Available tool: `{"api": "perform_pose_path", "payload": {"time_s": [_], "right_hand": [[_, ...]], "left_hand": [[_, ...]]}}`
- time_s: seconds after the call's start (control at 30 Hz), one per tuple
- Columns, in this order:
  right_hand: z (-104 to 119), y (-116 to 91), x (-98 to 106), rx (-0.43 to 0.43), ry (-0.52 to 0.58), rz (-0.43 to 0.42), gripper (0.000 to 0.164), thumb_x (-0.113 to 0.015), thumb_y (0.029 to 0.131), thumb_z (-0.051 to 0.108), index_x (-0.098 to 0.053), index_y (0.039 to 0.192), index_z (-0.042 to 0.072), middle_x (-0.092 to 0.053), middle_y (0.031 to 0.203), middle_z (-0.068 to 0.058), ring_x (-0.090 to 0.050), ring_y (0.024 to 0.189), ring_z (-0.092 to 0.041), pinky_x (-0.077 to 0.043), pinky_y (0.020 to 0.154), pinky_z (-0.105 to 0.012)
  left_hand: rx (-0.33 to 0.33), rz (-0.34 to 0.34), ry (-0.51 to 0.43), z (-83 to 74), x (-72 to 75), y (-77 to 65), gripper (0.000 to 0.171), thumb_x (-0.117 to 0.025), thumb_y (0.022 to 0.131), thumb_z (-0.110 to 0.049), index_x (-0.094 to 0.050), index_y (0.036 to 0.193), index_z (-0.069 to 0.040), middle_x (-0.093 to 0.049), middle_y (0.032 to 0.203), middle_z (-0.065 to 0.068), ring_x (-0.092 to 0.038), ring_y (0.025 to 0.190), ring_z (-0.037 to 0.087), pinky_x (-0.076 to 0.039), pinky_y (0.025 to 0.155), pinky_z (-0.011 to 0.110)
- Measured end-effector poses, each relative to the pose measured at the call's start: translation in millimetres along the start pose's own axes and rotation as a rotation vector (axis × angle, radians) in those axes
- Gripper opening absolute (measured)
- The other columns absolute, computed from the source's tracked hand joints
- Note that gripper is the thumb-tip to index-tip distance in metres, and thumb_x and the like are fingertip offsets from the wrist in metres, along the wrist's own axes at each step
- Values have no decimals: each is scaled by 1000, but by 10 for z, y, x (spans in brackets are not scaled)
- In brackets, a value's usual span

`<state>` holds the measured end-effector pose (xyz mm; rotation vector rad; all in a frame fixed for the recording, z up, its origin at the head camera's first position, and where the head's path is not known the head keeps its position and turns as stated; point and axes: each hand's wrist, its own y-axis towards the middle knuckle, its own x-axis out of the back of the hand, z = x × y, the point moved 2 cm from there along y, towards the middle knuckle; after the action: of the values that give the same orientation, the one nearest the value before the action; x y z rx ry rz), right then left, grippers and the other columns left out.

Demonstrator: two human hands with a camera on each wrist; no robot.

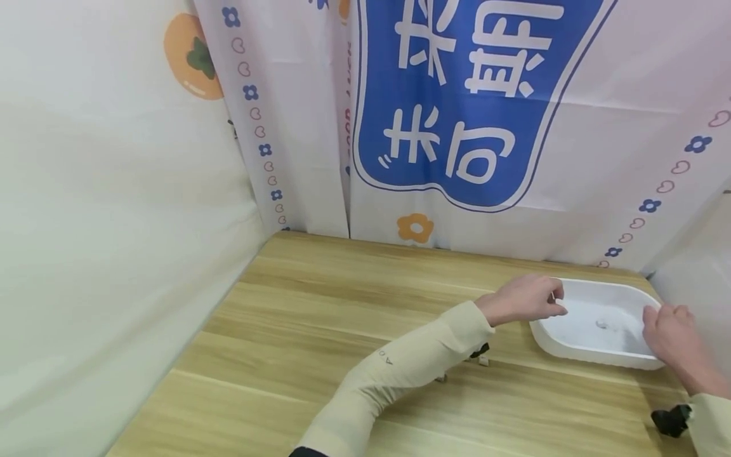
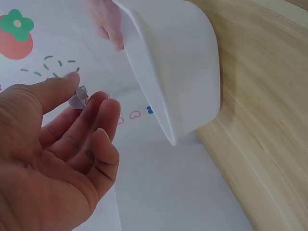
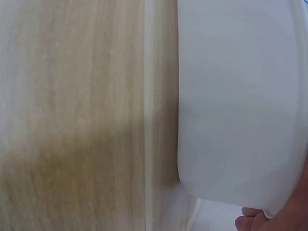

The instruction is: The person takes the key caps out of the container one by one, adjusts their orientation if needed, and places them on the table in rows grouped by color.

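A white oval plastic basin (image 1: 594,363) stands on the wooden table at the right. Over its left end, my left hand (image 1: 528,298) pinches a small silvery-grey piece (image 2: 78,97) between thumb and fingertips. The piece is too small to name, and the other fingers curl loosely below it. At the basin's right end, my right hand (image 1: 676,336) grips the rim with its fingers bent over the edge. The right wrist view shows mostly the basin's outer wall (image 3: 236,106), with part of the hand at the lower corner. Small shiny bits (image 1: 604,324) lie inside the basin.
On the wooden table (image 1: 274,355), small pale pieces (image 1: 483,360) lie beside the left sleeve, partly hidden by it. A printed curtain (image 1: 457,209) hangs behind the table's far edge. White cloth (image 1: 114,222) borders the left side.
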<state>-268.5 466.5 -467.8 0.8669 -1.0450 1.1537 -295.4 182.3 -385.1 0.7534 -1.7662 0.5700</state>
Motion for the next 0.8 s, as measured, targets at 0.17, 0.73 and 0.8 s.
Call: {"api": "perform_pose_path", "payload": {"time_s": [0.17, 0.73, 0.8], "right_hand": [[-23, -30, -3, 6, 2, 12, 76, -12, 105, 39, -24, 119, -34, -20, 112, -46, -31, 100, -55, -35, 90, -70], [-15, 8, -16, 17, -9, 0, 77, -12, 105, 39, -23, 120, -36, -21, 110, -45, -29, 102, -55, -34, 90, -70], [-10, 9, -18, 10, -14, 2, 77, -11, 105, 39, -23, 120, -36, -21, 110, -45, -29, 101, -55, -34, 90, -70]], "left_hand": [[-10, 7, 43, 41, 29, -100, 27, -63, 94, -43, -65, 114, -26, -68, 104, -18, -59, 85, -7, -44, 71, 8], [-182, -108, 167, 253, 98, -529, 20, -65, 93, -36, -69, 101, -18, -60, 87, -13, -50, 76, -2, -38, 69, 9], [-190, -110, 161, 285, 96, -584, 18, -65, 93, -35, -70, 100, -18, -60, 87, -14, -49, 77, -2, -38, 69, 10]]}}
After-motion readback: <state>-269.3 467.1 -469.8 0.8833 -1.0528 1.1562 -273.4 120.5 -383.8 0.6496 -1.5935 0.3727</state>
